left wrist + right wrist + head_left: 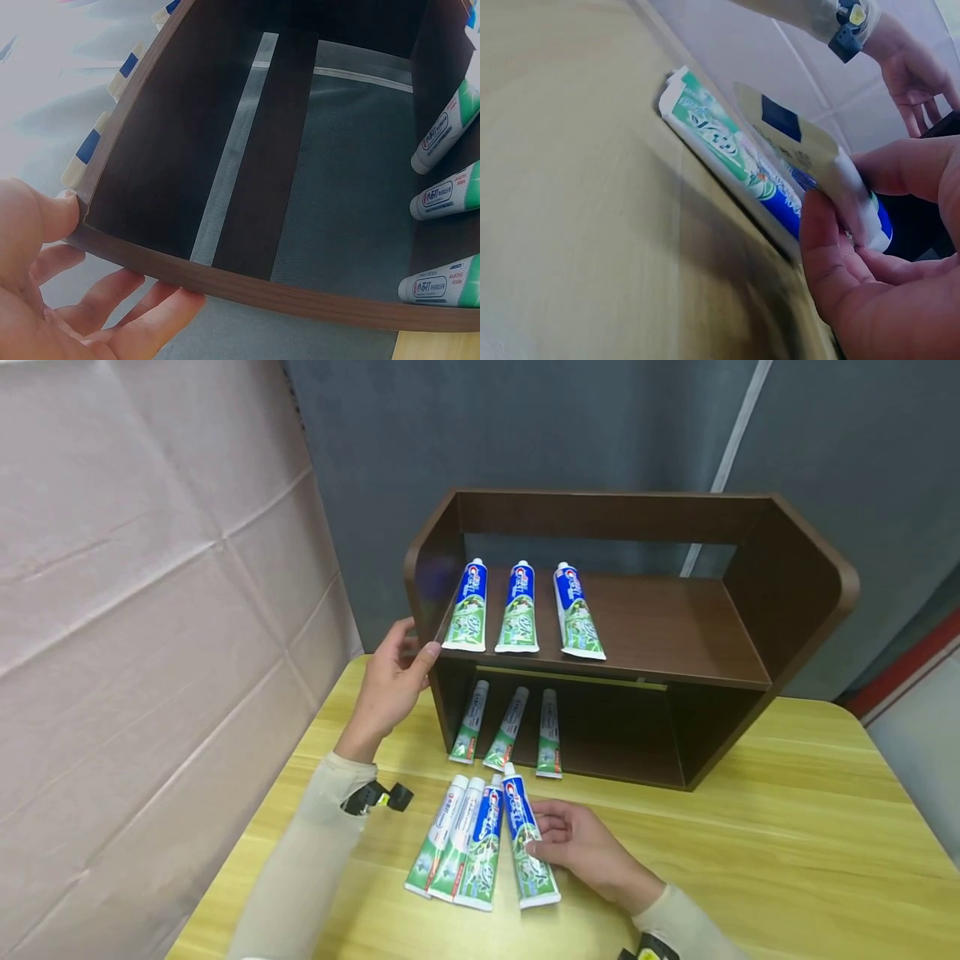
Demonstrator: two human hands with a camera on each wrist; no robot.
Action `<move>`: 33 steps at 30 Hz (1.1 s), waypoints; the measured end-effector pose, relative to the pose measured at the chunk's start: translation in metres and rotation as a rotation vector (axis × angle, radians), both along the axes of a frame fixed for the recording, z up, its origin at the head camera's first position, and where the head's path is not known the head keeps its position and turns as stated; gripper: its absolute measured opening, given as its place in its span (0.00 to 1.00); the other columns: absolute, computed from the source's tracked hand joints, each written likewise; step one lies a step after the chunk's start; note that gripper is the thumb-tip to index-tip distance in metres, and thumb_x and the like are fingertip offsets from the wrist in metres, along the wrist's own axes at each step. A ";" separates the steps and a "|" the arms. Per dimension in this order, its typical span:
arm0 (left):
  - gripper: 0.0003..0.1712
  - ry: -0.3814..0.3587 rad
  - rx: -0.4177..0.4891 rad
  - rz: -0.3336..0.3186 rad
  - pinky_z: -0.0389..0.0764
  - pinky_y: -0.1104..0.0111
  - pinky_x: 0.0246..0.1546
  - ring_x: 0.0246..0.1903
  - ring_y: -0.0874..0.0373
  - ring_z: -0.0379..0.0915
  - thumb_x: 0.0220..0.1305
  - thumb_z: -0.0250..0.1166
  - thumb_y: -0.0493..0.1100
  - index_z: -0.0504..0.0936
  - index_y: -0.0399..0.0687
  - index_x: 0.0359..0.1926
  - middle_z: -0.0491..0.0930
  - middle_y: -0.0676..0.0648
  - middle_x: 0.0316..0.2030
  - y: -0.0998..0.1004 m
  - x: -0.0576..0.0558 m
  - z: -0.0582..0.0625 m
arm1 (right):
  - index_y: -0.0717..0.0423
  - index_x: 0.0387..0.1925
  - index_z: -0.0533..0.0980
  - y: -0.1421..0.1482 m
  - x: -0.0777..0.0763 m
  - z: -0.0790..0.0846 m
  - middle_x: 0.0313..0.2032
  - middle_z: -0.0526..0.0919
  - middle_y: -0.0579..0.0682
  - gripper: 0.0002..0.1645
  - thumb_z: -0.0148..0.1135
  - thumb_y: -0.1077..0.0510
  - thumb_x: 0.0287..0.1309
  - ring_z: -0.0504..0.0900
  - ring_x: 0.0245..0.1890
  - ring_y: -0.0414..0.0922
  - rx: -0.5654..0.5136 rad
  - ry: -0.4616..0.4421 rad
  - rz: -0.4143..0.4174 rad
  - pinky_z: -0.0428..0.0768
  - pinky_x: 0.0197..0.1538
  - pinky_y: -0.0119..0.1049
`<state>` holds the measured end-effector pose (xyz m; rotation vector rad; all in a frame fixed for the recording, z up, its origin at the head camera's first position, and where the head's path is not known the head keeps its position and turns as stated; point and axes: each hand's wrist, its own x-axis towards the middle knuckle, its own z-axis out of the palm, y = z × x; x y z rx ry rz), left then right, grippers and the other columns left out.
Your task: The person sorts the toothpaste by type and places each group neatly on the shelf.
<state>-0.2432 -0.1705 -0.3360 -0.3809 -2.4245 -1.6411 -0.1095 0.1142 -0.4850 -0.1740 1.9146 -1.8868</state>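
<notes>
A tube of toothpaste [522, 839], blue above and green below, is pinched between the thumb and fingers of my right hand [588, 852]. In the right wrist view this tube [795, 135] is tilted with its back showing, beside another tube [731, 146] on the table. Two white-and-green tubes [448, 852] and a blue-and-green tube [482, 847] lie side by side to its left, overlapping. My left hand [390, 681] grips the left side panel of a dark brown shelf [660, 618]; the left wrist view shows the thumb and fingers on either side of its edge [142, 264].
Three blue-and-green tubes [517, 610] lie in a row on the upper board, towards its left. Below them, three white-and-green tubes [549, 735] lie in the lower compartment. The shelf stands on a light wooden table [817, 810], with a pale cloth wall [150, 610] to the left.
</notes>
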 end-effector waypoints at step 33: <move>0.28 0.019 0.003 -0.012 0.88 0.44 0.51 0.54 0.39 0.83 0.78 0.62 0.55 0.70 0.59 0.74 0.79 0.37 0.61 0.000 0.000 -0.001 | 0.59 0.76 0.61 0.031 0.013 0.075 0.52 0.79 0.65 0.46 0.74 0.65 0.61 0.88 0.42 0.51 0.031 0.210 -0.032 0.90 0.48 0.38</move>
